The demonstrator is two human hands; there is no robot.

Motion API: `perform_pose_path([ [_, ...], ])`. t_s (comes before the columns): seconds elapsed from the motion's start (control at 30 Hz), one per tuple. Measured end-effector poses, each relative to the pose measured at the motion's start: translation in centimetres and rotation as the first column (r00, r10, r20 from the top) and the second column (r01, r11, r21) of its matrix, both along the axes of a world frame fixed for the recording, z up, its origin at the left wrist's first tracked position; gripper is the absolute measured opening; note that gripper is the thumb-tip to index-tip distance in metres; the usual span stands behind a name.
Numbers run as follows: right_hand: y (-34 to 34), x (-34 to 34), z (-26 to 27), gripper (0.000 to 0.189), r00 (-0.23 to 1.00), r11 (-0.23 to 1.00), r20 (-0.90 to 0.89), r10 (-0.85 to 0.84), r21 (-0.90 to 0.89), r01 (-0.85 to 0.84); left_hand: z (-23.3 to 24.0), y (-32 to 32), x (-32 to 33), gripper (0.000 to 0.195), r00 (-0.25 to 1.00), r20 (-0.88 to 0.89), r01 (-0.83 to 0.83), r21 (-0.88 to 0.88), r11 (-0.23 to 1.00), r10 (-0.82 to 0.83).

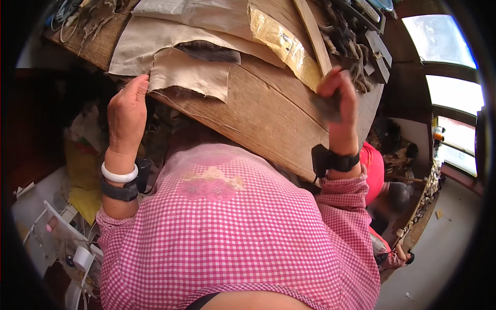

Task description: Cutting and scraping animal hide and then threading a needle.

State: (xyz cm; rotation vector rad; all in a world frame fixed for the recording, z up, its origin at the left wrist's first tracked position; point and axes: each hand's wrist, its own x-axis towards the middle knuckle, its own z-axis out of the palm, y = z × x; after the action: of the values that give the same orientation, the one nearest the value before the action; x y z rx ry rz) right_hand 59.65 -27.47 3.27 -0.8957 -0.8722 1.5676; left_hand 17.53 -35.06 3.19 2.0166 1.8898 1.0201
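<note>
My left hand (130, 108) is at the table's near edge, its thumb and fingers together at the left side of a small cream piece of hide or cloth (190, 75). That piece has frayed edges and a curved notch, where dark fur (209, 52) shows. A larger cream sheet (135, 48) lies behind it. My right hand (343, 97) is raised over the right part of the table, blurred by motion. A dark grey, soft-looking piece (325, 106) is at its fingers, too blurred to name exactly.
The wooden table (267, 112) slants across the view. A strip of yellowish shiny tape (286, 42), a wooden stick (314, 35) and brown fur strips (345, 46) lie on it. A person in red (372, 174) sits close on the right. Behind my left arm stands a white rack (83, 255).
</note>
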Motion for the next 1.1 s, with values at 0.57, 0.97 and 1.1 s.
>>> perform_pose_path([
  [0.57,5.3,-21.7,-0.7,0.025,0.846,0.866,0.235,0.479,0.029,-0.499,-0.5,-2.1,-0.1,0.009,0.992,-0.05,-0.127,-0.21,0.969,0.119],
  [0.97,5.8,-25.6,-6.7,0.02,0.681,0.767,0.672,0.289,0.263,-0.585,1.7,-1.1,-0.1,0.011,0.992,0.09,0.098,-0.169,0.981,-0.084],
  [1.1,4.9,-22.5,-2.2,0.023,0.808,0.854,0.3,0.507,-0.048,-0.518,2.7,-1.0,-0.4,0.014,0.97,0.24,0.07,-0.136,0.988,-0.036],
])
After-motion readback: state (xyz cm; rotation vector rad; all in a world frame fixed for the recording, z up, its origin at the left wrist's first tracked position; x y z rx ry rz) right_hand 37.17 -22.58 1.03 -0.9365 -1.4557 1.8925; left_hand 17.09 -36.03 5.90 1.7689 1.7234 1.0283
